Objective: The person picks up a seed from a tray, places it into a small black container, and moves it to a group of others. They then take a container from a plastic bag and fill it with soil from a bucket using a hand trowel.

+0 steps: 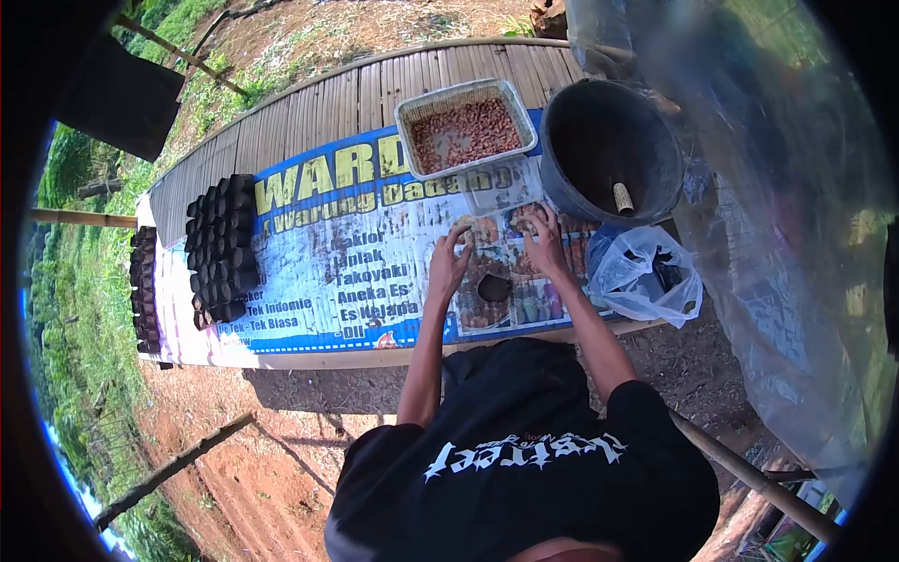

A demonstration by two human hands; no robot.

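Observation:
On the printed banner, my left hand rests with its thumb and fingers apart, and no held thing shows in it. My right hand lies a little farther right, fingers apart over a dark patch; what lies beneath the fingertips is too small to make out. Between my forearms stands a small black bag of dark soil, touched by neither hand. Beyond my hands sits a rectangular tray, with many reddish-brown seeds spread inside it.
A large dark bucket stands right of the tray, holding a pale cylindrical piece. Below it lies a translucent plastic bag. Rows of black soil bags occupy the left part of the bamboo table. Plastic sheeting hangs at right.

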